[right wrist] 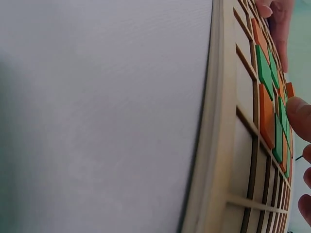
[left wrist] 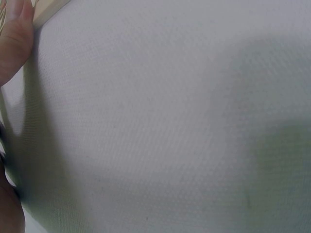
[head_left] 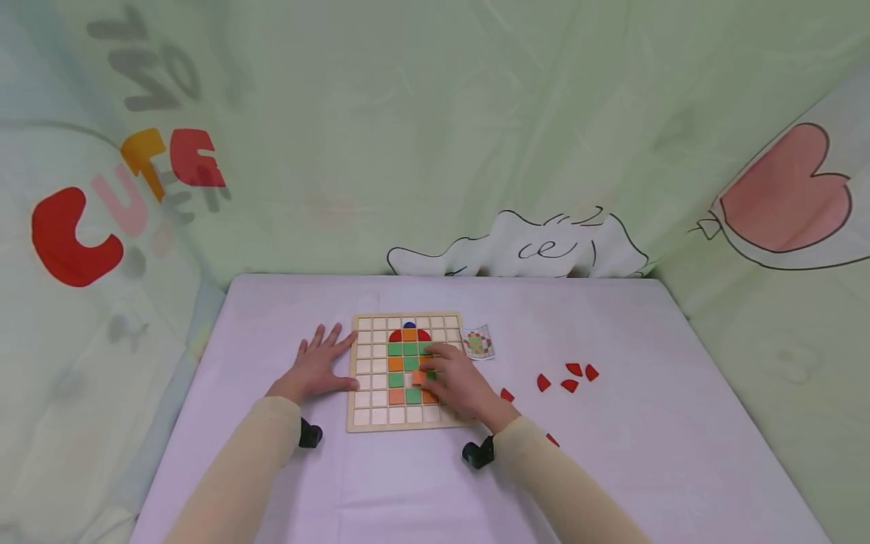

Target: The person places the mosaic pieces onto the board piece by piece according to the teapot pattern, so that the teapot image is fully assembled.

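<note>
A wooden grid board (head_left: 363, 415) lies on the table with green, orange, red and blue pieces set in its middle columns. My left hand (head_left: 316, 369) is spread at the board's left side, thumb and a fingertip right at the frame; in the left wrist view its thumb (left wrist: 17, 41) shows beside the wood. Over the board, my right hand (head_left: 458, 378) pinches an orange square tile (head_left: 418, 378) above the middle column, close to a bare cell. From the right wrist, the same tile (right wrist: 290, 90) stands tilted by the thumb. This hand covers part of the right columns.
A small picture card (head_left: 479, 342) lies against the board's right edge. Several red quarter-circle pieces (head_left: 569, 385) are scattered on the purple-white tablecloth (head_left: 652, 453) to the right, one partly behind the right sleeve. Printed curtains (head_left: 435, 136) stand behind the table.
</note>
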`<state>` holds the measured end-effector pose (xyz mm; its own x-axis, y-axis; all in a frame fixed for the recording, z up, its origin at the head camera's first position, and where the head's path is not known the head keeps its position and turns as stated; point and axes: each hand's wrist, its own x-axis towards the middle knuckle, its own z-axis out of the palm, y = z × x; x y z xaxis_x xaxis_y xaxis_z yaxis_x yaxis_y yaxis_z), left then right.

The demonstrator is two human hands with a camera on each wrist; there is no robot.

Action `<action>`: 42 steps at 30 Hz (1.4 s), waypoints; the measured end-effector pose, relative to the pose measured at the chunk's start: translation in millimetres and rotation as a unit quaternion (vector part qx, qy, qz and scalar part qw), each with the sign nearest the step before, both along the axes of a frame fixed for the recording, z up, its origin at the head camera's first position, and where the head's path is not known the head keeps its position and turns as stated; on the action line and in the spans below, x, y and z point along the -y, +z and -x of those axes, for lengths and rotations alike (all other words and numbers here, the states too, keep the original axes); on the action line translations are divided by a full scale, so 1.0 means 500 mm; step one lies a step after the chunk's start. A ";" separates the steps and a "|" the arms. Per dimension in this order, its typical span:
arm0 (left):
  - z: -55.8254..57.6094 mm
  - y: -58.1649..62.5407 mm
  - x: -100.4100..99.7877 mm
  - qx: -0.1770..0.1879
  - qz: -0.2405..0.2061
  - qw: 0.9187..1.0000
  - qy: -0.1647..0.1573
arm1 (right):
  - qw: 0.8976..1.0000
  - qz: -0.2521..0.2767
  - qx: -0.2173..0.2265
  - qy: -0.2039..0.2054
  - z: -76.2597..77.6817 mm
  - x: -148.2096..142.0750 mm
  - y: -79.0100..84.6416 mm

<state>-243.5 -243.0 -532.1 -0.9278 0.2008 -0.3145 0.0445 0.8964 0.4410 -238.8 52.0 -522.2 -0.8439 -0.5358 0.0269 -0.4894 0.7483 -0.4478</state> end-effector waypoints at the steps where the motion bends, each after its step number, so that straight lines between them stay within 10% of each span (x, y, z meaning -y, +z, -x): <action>1: 0.000 0.001 -0.001 0.000 0.000 1.000 0.000 | 1.000 -0.002 0.002 0.000 0.000 0.003 0.001; 42: -0.004 0.012 -0.005 0.002 -0.009 1.000 0.002 | 0.997 -0.046 -0.042 0.051 0.013 0.025 0.001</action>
